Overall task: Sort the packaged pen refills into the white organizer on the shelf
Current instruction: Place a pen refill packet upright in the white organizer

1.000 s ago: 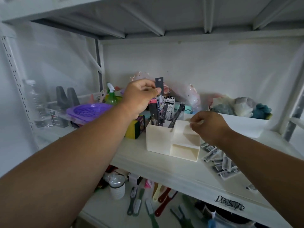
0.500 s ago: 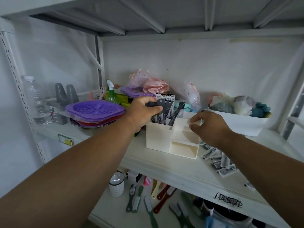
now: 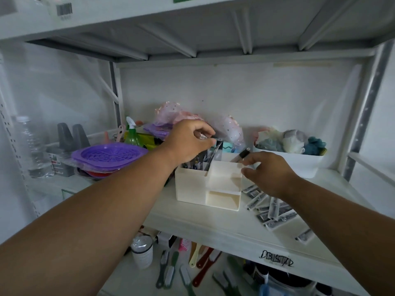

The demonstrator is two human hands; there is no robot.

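The white organizer (image 3: 192, 190) stands mid-shelf, with several packaged pen refills (image 3: 197, 164) upright in its tall back-left compartment. My left hand (image 3: 189, 143) hovers over that compartment, fingertips pinched at the top of a dark refill pack (image 3: 214, 154) that leans to the right. To the organizer's right, my right hand (image 3: 268, 170) has its thumb at the organizer's right edge. Its fingers hold the lower end of another refill pack (image 3: 242, 155), which pokes up at a slant. A loose pile of refill packs (image 3: 272, 208) lies on the shelf under my right wrist.
Stacked purple baskets (image 3: 109, 155), a green spray bottle (image 3: 132, 135) and a water bottle (image 3: 32, 150) crowd the left. A white tub of cloths (image 3: 299, 165) stands at the back right. A metal upright (image 3: 363, 116) is on the right. Brushes (image 3: 171, 272) lie on the lower shelf.
My left hand pushed its dark pack down into the back-left compartment and now pinches at the pack tops. A slanted pack now shows at my right hand's fingers.
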